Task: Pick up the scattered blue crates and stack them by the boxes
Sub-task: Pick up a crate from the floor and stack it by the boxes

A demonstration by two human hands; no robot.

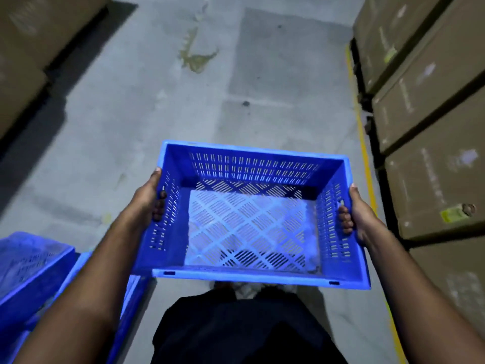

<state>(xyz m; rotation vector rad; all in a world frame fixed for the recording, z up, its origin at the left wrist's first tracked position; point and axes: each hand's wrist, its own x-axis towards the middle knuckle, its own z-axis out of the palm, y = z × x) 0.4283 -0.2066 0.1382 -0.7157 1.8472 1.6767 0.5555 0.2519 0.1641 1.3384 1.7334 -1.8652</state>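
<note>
Both arms extended forward; left hand (148, 197) and right hand (358, 215) clamped, fingers curled inward

Blue crate (252, 214) with slotted diamond-lattice floor; brown boxes (430, 122); grey floor (147, 106), yellow line (364, 143).

**Plastic, cardboard and concrete, all pretty dull**

The blue crate (252, 214) is hard moulded plastic, slotted walls and lattice base, slight sheen, dusty-pale on the bottom. Boxes (430, 122) on the right are matt brown cardboard with paper labels. Floor (147, 106) is rough grey concrete, stained and patchy, with a painted yellow line (363, 143).
</note>
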